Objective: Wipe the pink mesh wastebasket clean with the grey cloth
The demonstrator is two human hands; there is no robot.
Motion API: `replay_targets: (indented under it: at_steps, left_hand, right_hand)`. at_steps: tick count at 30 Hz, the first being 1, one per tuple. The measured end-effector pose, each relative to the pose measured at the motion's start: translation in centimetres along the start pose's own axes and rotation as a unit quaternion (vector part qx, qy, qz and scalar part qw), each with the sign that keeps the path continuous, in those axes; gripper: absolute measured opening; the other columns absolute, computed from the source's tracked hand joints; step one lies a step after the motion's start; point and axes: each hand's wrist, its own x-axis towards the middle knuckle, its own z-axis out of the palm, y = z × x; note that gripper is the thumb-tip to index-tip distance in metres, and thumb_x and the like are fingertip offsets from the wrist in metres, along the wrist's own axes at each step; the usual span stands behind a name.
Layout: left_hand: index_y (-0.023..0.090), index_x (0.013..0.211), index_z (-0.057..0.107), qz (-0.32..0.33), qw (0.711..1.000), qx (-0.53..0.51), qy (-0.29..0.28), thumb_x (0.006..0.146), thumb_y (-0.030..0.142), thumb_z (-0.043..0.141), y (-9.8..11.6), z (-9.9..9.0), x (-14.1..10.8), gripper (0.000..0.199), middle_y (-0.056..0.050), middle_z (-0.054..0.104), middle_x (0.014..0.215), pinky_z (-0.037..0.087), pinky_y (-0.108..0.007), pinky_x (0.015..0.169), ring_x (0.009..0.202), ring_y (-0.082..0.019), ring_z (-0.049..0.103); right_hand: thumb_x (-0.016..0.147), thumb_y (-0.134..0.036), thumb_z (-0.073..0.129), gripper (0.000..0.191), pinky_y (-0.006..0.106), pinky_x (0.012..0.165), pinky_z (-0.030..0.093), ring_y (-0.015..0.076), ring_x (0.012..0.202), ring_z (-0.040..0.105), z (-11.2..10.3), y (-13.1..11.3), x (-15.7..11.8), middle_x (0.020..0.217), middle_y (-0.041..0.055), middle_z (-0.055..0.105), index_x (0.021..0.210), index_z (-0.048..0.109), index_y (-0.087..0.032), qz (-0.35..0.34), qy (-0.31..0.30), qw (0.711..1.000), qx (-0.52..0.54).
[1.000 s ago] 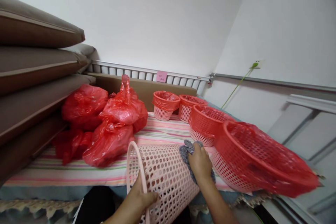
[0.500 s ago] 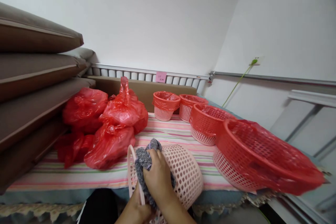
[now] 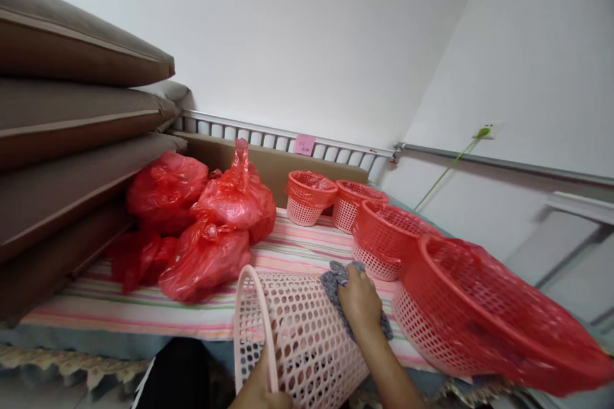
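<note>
Pale pink plastic, perforated: one basket [image 3: 307,335], lying on its side in front of me, its open end toward the left, between the red bags and the lined baskets. Hands, two, apart: my left hand [image 3: 265,393] is clamped on the rim; my right hand [image 3: 361,301] grips one grey cloth [image 3: 330,284] and presses it against the outer wall near the base.

Lined baskets, four, upright, in a row receding along the right: nearest basket [image 3: 425,335], second basket [image 3: 377,262], third basket [image 3: 343,214], farthest basket [image 3: 302,212]. Each has one red plastic liner folded over its rim.

Red plastic bags [image 3: 206,259], at least four, bunched together to the left; overlap hides the exact count. Striped cloth [image 3: 288,249], one, beneath bags and lined baskets.

Brown cushions [image 3: 71,105], at least four, stacked at far left. White radiator [image 3: 268,140], one, behind, with one pink note [image 3: 304,144] on it. Green cord [image 3: 448,169], one, running down from one wall socket [image 3: 494,130]. Black-clad leg [image 3: 180,370], one, mine, at the lower edge.
</note>
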Motion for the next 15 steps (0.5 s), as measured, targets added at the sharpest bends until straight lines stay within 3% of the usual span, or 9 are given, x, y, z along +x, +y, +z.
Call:
replay_targets:
  at_steps: [3, 6, 11, 15]
  left_hand:
    - [0.029, 0.139, 0.021, -0.002, 1.0, -0.026, 0.002, 0.054, 0.006, 0.062, 0.0, 0.0, 0.1, 0.098, -0.009, 0.051, 0.134, 0.04, -0.051, 0.097, 0.121, -0.038, 0.047]
    - [0.027, 0.14, 0.019, 0.003, 0.999, -0.033, -0.003, 0.053, 0.004, 0.06, 0.1, -0.1, 0.2, 0.099, -0.012, 0.051, 0.134, 0.036, -0.053, 0.1, 0.125, -0.037, 0.043]
    - [0.026, 0.138, 0.026, 0.035, 0.999, 0.013, 0.018, 0.051, 0.005, 0.062, 0.4, -0.5, 0.0, 0.096, -0.007, 0.055, 0.13, 0.015, -0.049, 0.113, 0.133, -0.033, 0.032]
    - [0.024, 0.136, 0.031, 0.048, 0.997, 0.041, 0.039, 0.054, 0.013, 0.066, 0.3, -0.8, -0.4, 0.09, -0.006, 0.054, 0.131, 0.006, -0.045, 0.115, 0.136, -0.032, 0.025]
  right_hand:
    - [0.081, -0.022, 0.044, 0.019, 0.031, 0.064, 0.042, 0.026, 0.087, 0.059, -0.4, -1.4, -0.2, 0.091, 0.012, 0.06, 0.096, 0.055, -0.016, -0.003, -0.015, 0.999, 0.036]
    - [0.079, -0.025, 0.046, 0.021, 0.03, 0.067, 0.042, 0.0245, 0.087, 0.06, -0.9, -4.5, -1.1, 0.092, 0.0111, 0.061, 0.097, 0.056, -0.017, -0.038, -0.031, 0.993, 0.105]
    - [0.071, -0.019, 0.051, 0.028, 0.027, 0.073, 0.042, 0.0198, 0.088, 0.059, -3.2, -11.3, -4.0, 0.094, 0.0066, 0.063, 0.097, 0.058, -0.02, -0.134, -0.074, 0.947, 0.283]
    - [0.067, -0.019, 0.054, 0.024, 0.025, 0.073, 0.041, 0.0179, 0.086, 0.058, -4.6, -13.7, -5.2, 0.091, 0.0029, 0.063, 0.091, 0.057, -0.022, -0.187, -0.073, 0.92, 0.335]
